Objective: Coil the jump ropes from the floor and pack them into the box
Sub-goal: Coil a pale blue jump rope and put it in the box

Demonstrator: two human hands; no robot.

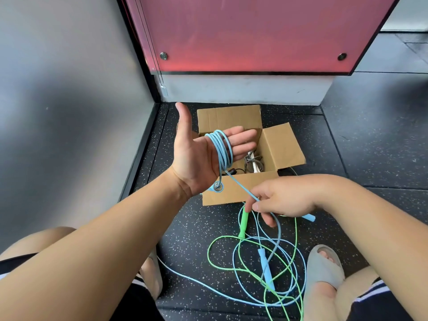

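Note:
My left hand [199, 154] is raised flat, palm up, above the open cardboard box [280, 147], with several turns of light blue jump rope [222, 149] wound round its palm and fingers. That rope's end cap dangles below my wrist. From the coil a taut strand runs down to my right hand [282, 200], which pinches it above the floor. Loose blue loops and a blue handle [266, 267] lie on the floor, tangled with a green jump rope [243, 272] whose green handle [243, 222] points up near my right fingers.
The box holds a grey and white tangle of rope or cord [253, 162]. A grey wall stands on the left, a red panel behind the box. My knees and grey sandals [324, 272] flank the ropes on the dark speckled floor.

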